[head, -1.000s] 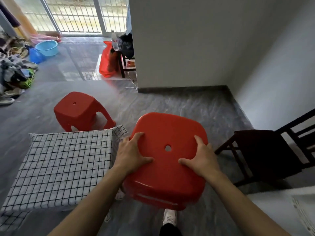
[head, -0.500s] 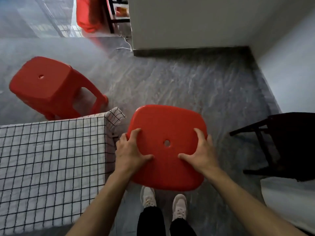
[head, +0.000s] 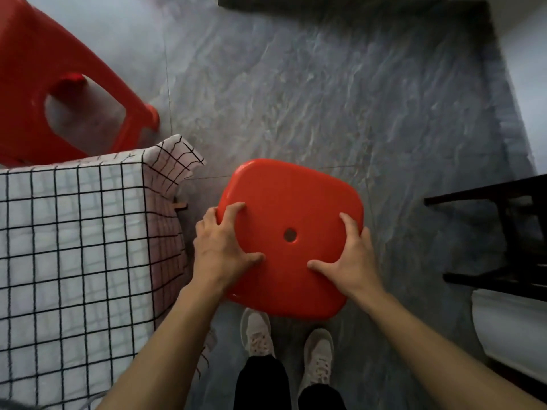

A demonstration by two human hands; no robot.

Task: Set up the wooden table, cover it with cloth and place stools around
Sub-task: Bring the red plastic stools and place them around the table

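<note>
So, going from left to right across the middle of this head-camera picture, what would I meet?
Checked cloth over the table → left hand → red stool held by both hands → right hand → dark wooden chair.

One head-worn wide-angle view looks steeply down, close over both forearms, at a red stool [head: 291,232] centre frame, the checked cloth [head: 74,247] at left and grey floor [head: 325,99] filling the upper frame.
</note>
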